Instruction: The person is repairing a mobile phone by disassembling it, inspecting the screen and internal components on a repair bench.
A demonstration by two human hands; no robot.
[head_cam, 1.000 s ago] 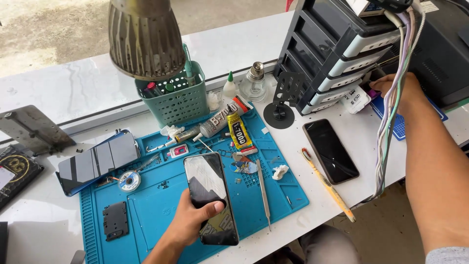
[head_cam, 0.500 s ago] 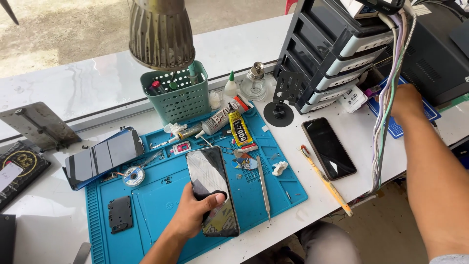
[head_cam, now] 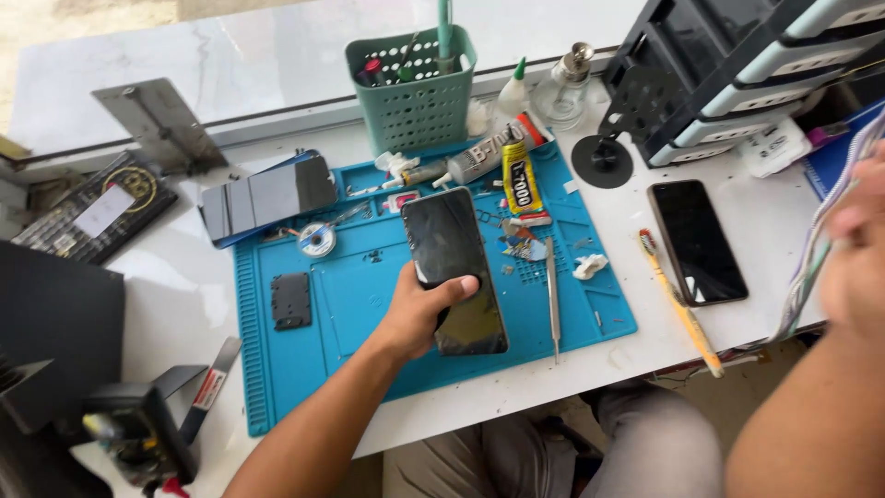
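My left hand (head_cam: 417, 312) grips a black smartphone (head_cam: 454, 258) by its left edge, holding it flat, screen up, just over the blue repair mat (head_cam: 350, 295). My right hand (head_cam: 853, 249) is blurred at the right edge, close to a bundle of coloured cables (head_cam: 820, 240); whether it holds them I cannot tell. A second dark phone (head_cam: 695, 241) lies on the white table to the right of the mat.
On the mat lie metal tweezers (head_cam: 551, 295), glue tubes (head_cam: 518, 177), a solder spool (head_cam: 317, 239) and a small black part (head_cam: 291, 301). A green basket (head_cam: 412, 101), a black drawer rack (head_cam: 737, 83), a yellow pencil-like tool (head_cam: 680, 314) and dark screens (head_cam: 267, 195) surround it.
The view has swung down and closer. My left hand has closed around the phone and lifted its lower end. My right arm has come away from the drawer rack toward me.
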